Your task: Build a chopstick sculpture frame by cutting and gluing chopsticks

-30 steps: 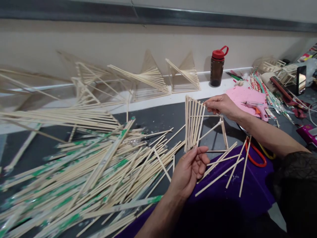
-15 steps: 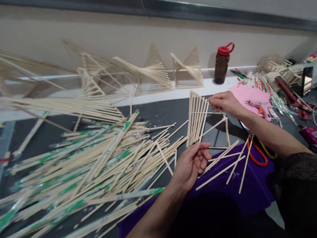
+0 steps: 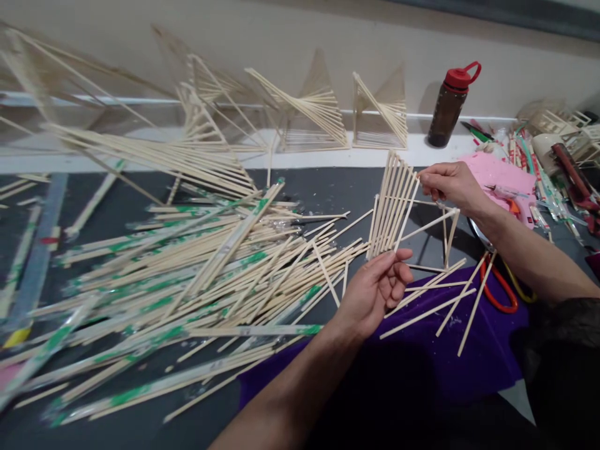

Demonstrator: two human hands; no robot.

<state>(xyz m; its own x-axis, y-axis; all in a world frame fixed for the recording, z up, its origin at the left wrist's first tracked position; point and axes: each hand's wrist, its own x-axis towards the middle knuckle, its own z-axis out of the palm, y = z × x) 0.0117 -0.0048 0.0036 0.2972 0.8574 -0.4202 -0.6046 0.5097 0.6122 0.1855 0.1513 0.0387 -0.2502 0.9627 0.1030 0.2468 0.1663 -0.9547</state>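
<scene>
A small wooden-stick model stands in front of me, with a slanted row of several thin sticks on its left and an open frame of single sticks on its right. My right hand pinches the upper end of the row's rightmost stick between thumb and fingers. Low on the same stick, my left hand is closed with thumb and fingertips at its bottom end, other fingers curled. Loose cut sticks lie beside the left hand on a purple cloth.
A large pile of sticks, some in green-marked plastic sleeves, spreads on the left. Finished twisted stick models line the wall. Rightward are a red-lidded bottle, a glue gun on pink material, and red-handled scissors.
The camera view has tilted and shifted, so the bench items appear higher and further right. Both hands keep their places at the two ends of the same stick.
</scene>
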